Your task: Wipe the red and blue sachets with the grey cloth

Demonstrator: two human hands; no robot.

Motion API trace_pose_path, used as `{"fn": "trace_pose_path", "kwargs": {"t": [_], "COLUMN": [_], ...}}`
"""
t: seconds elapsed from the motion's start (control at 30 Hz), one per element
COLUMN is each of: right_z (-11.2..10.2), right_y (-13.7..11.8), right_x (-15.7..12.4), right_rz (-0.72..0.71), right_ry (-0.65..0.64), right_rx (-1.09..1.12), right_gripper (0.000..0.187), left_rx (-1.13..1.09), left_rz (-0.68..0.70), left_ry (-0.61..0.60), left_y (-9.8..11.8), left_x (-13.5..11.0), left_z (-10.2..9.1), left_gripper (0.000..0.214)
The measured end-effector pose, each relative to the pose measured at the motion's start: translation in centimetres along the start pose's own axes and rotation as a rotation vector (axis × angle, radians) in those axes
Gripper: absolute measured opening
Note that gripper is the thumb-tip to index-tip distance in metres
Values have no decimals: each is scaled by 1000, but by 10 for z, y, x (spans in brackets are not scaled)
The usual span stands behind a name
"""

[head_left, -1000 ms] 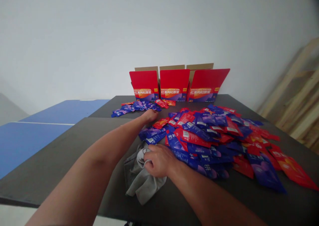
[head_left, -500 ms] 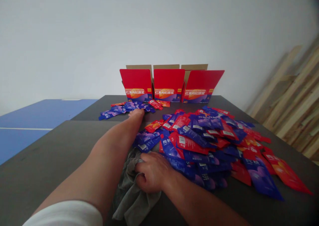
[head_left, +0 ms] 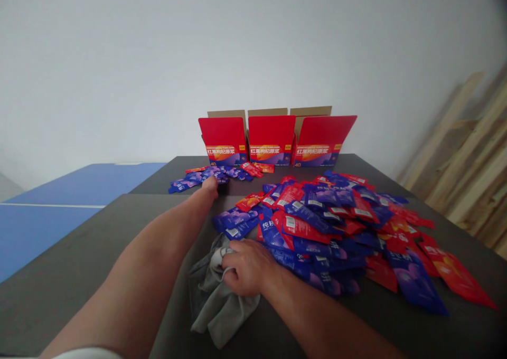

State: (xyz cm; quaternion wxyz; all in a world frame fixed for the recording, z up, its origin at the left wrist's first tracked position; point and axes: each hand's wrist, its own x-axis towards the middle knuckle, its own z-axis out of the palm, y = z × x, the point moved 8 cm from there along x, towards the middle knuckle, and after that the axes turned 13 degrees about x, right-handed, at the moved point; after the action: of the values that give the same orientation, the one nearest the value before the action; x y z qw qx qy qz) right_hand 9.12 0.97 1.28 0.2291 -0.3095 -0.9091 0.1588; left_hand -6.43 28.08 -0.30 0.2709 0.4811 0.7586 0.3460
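Note:
My left hand point(head_left: 211, 186) reaches far forward to a small spread of purple sachets point(head_left: 190, 180). It touches or hovers close over the near side of that spread; which of the two, I cannot tell. Its fingers are small and mostly hidden behind the back of the hand. Near the front, my right hand point(head_left: 247, 268) is closed around a crumpled grey cloth point(head_left: 225, 314) lying on the dark table. Just right of it rises a big heap of red and purple sachets point(head_left: 312, 219), several with white barcode labels.
Three open red cartons point(head_left: 271, 137) stand in a row at the back, flaps raised. A few red sachets point(head_left: 251, 169) lie before them. To the left is a blue table point(head_left: 79, 190) with a white line; wooden boards point(head_left: 455, 158) lean on the right.
My left hand has shifted a little left and toward me over the far sachets. My right hand keeps its grip on the cloth, whose folds have changed shape. The view has moved slightly.

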Motion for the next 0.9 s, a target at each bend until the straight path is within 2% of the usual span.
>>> {"fn": "trace_pose_path", "kwargs": {"t": [0.13, 0.23, 0.33, 0.43, 0.57, 0.67, 0.77, 0.9], "right_z": [0, 0, 0, 0, 0, -1, -3, -2], "right_y": [1, 2, 3, 5, 6, 6, 7, 6], "right_x": [0, 1, 1, 1, 1, 0, 0, -1], "right_rz": [-2, 1, 1, 2, -6, -4, 3, -2], "right_ry": [14, 16, 17, 24, 15, 19, 29, 22], "right_rx": [3, -6, -11, -7, -9, -9, -9, -15], "right_gripper": [18, 18, 18, 18, 18, 18, 18, 18], "left_rx": [-204, -266, -260, -200, -100, -184, -259, -170], "left_rz": [-82, -101, -77, -27, 171, 311, 418, 505], "left_ry": [-52, -49, 30, 185, 474, 605, 610, 531], "left_y": [-34, -61, -81, -93, -87, -76, -63, -50], "left_x": [-33, -63, -86, -99, -114, -124, -130, -131], "left_z": [-24, -45, -74, -106, -143, -155, -156, -145], "left_gripper": [23, 12, 6, 22, 41, 55, 56, 50]}}
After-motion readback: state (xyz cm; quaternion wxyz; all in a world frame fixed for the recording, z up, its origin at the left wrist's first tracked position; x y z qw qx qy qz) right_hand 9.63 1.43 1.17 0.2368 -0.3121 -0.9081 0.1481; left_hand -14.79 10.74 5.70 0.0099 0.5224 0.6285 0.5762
